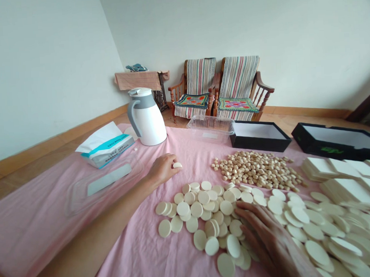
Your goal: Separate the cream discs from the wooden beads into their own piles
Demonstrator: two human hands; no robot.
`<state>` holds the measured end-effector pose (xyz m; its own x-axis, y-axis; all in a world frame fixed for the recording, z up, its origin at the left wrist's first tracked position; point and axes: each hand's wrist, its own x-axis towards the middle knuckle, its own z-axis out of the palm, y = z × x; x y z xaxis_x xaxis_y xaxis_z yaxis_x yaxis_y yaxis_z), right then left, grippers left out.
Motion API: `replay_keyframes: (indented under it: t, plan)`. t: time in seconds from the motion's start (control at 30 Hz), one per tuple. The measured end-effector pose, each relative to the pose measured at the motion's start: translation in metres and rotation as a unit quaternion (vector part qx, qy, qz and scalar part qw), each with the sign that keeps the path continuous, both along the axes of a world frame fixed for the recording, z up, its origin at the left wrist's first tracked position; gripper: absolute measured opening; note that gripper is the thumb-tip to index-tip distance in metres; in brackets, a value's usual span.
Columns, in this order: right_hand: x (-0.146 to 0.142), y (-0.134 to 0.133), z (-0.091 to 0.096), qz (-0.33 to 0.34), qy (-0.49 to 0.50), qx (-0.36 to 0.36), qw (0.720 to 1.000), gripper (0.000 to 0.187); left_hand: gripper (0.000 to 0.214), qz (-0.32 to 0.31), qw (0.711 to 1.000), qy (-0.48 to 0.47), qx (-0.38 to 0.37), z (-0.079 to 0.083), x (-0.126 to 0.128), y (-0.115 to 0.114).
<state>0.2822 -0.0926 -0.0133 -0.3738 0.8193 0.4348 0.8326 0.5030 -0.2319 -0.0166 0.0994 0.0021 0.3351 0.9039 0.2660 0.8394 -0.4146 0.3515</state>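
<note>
My left hand (162, 169) is over the pink cloth, its fingers closed on a small pale wooden disc (177, 165) whose edge sticks out past the fingertips. My right hand (269, 235) lies over a spread of round cream wooden discs (196, 209), fingers stretched out and fingertips touching the discs. The palm side is hidden. Larger discs (317, 251) are heaped to the right of this hand. Behind the discs sits a pile of small wooden beads or blocks (258, 169).
A white and grey jug (152, 119) stands at the back left beside a tissue pack (107, 145). Clear plastic trays (211, 126) and black boxes (260, 144) line the back. Stacked square wooden pieces (347, 187) are at the right. Two chairs (236, 85) stand beyond the pink cloth (141, 241).
</note>
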Motion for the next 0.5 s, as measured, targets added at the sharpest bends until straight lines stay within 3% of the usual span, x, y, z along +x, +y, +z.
replay_keyframes:
  t: [0.33,0.43,0.5]
  plan:
    - [0.0003,0.0005,-0.0021,0.002,0.015,-0.001,1.0,0.029,0.007,0.033,0.999,0.023,0.0,0.0008,0.0111,-0.0083]
    - [0.0003,0.0006,-0.0026,0.002,0.022,-0.006,1.0,0.029,0.008,0.007,1.0,0.021,-0.009,0.0028,0.0071,-0.0041]
    - [0.0007,0.0004,-0.0035,0.003,0.021,-0.013,1.0,0.03,0.012,-0.046,0.999,0.014,-0.017,0.0071,0.0013,0.0]
